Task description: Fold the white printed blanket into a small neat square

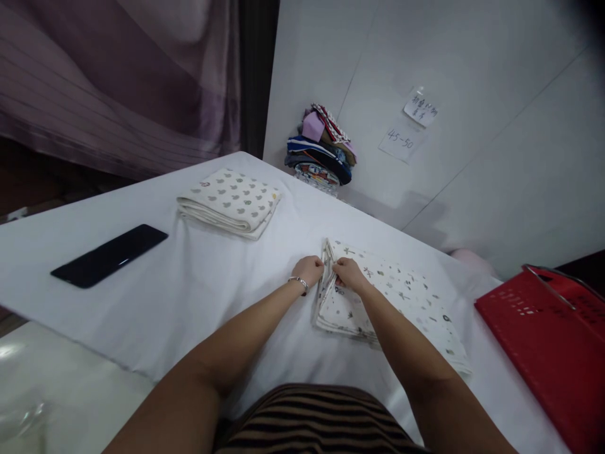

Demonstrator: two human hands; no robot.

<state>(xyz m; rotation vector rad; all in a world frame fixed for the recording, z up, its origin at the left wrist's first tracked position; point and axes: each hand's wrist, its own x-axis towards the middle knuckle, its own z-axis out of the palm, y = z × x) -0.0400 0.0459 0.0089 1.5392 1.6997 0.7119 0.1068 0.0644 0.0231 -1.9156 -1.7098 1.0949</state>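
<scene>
A white cloth (401,287) with small printed figures lies folded in layers in front of me, its long side running off to the right. My left hand (309,270), with a bracelet at the wrist, pinches the left end of this cloth. Close beside it, my right hand (348,273) grips the same end from the right, fingers closed on the upper layers. Between the two hands the fabric is raised and creased. The fingertips of both hands are partly hidden by the fabric.
Another folded cloth (231,198) with a grey print lies at the back left, near a black phone-like slab (111,255). A clothes pile (321,151) stands by the wall, where paper notes (401,140) hang. A red bag (543,340) sits at the right on the white table cover (198,296).
</scene>
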